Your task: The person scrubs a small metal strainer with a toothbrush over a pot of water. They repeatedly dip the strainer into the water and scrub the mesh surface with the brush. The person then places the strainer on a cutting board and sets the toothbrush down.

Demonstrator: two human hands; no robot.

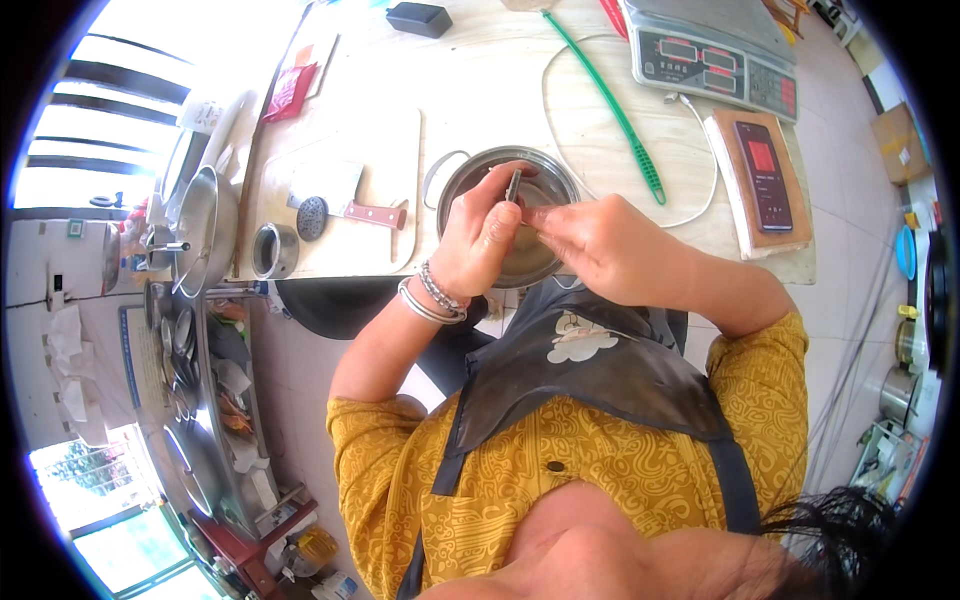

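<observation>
My left hand [480, 235] grips a small, flat, dark metal piece [514, 185] over a round steel pot [462, 175], fingers closed round it. My right hand [605, 245] is closed at the left hand's fingertips; what it pinches is hidden or too small to name. The inside of the pot is mostly covered by my hands. To the left, on a pale board [390, 150], lie a cleaver with a wooden handle [375, 213], a black perforated disc [311, 218] and a hollow steel cylinder [273, 249].
A green plastic rod [605, 100], a white cable [688, 215], a grey scale [715, 35] and a phone [764, 175] on a block are at right. A black box [418, 20] and red packet [288, 92] lie behind. Steel basins [203, 230] crowd the left.
</observation>
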